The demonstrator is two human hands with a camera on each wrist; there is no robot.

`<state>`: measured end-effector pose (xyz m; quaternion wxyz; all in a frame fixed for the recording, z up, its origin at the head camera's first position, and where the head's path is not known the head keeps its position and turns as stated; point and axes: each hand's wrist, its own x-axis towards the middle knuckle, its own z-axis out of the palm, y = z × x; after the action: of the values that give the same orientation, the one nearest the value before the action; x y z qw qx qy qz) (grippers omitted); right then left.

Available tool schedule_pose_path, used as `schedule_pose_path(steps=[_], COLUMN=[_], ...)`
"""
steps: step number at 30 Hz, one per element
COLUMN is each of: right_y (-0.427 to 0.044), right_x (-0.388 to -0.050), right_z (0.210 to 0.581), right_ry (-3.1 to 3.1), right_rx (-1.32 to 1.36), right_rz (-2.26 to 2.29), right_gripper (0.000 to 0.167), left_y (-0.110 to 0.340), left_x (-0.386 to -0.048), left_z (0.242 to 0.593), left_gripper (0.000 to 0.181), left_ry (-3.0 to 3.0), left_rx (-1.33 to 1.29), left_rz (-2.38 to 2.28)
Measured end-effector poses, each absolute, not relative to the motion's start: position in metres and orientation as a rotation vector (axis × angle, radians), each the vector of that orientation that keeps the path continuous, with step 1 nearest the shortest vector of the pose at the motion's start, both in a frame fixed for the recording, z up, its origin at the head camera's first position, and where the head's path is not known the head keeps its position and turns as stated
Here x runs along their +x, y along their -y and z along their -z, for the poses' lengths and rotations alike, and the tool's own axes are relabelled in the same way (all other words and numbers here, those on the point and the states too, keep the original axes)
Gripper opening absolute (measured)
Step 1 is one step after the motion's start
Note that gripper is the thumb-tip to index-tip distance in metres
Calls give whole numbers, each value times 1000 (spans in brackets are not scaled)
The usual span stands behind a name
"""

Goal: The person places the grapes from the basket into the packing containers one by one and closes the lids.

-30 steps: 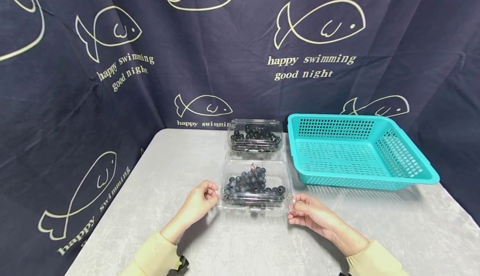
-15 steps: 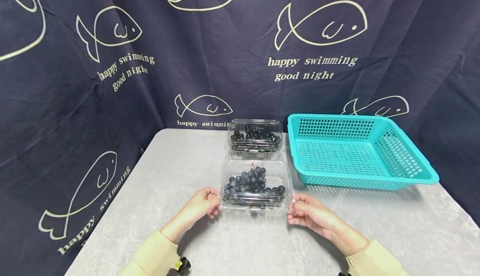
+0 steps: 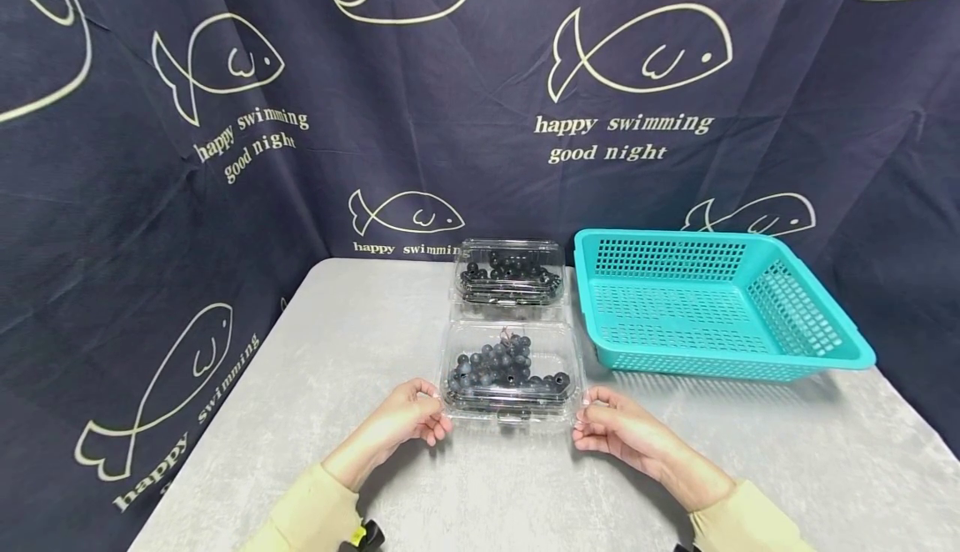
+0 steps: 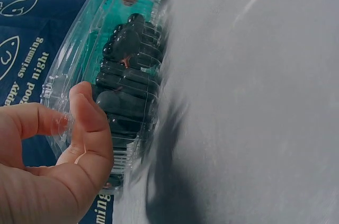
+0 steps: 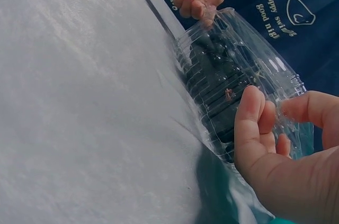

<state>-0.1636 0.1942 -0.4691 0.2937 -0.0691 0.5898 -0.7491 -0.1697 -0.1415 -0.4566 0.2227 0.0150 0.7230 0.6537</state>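
Observation:
A clear plastic clamshell box (image 3: 553,350) of dark grapes (image 3: 495,362) sits near the middle of the grey table, its lid down over the fruit. My left hand (image 3: 408,419) pinches the box's rim at the near left corner between thumb and index finger. At the opposite corner, my right hand (image 3: 618,427) pinches the rim the same way. In the left wrist view, the lid (image 4: 66,60) bulges above the grapes and a thin rim tab is between the fingertips. The right wrist view has the box's clear side (image 5: 265,57) close to the thumb and fingers.
Just behind stands a second clear box (image 3: 476,249) of dark grapes, against the curtain side. A turquoise perforated basket (image 3: 682,360) is at the right rear. A dark blue fish-print curtain (image 3: 420,102) hangs behind and to the left of the table (image 3: 352,318).
My left hand has shifted slightly right onto the box's corner and changed from nearly touching it to pinching the rim. My right hand and both boxes stay about where they were.

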Motion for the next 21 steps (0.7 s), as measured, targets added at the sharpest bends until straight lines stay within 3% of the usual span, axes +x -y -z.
schedule_pose_path(steps=[21], right_y=[-197], right_x=[-165], right_z=[470], right_ry=[-1558], right_rx=[-312], right_rz=[2015], right_gripper=[12], left_y=[142], left_x=[-169], left_z=[455], left_gripper=[23], left_ry=[-2033], left_rx=[82], left_rz=[-1785])
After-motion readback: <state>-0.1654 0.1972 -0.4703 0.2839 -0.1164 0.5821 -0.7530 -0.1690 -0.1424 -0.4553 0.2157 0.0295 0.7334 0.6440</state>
